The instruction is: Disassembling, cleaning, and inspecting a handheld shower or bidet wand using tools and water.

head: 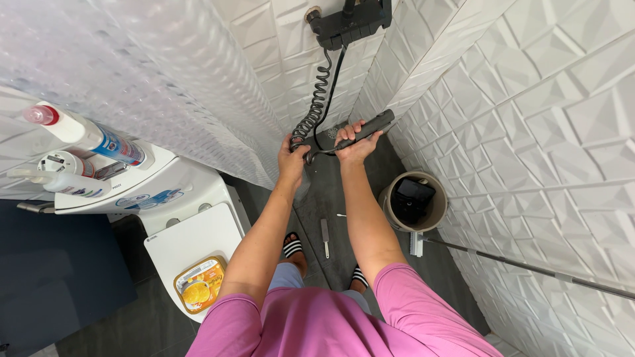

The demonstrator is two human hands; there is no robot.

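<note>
Fingers of the right hand (pixel 357 142) are closed around a dark handheld sprayer (pixel 370 127), which lies across the palm with its long end pointing up and to the right, past the thumb side of the hand. The left hand (pixel 293 153) is closed too, and it grips the black coiled hose (pixel 316 109) at its lower end, just beside the point where the hose meets the sprayer. The two hands are near each other, and both forearms reach forward from pink sleeves (pixel 344 317).

The hose goes up from the left hand in tight curls to a dark wall bracket (pixel 350 23) on the white tiled wall (pixel 542 132). The top of this bracket is cut off by the picture edge, so its full shape cannot be seen.

Below the hands, a round bin (pixel 413 200) stands on the dark floor, close to the wall. A white toilet (pixel 192 241) is at the left, with a yellow packet (pixel 200 284) on its closed lid. Two feet in striped sandals (pixel 292 246) are partly hidden by the arms. Small objects on the floor between the feet are too small to make out.
</note>
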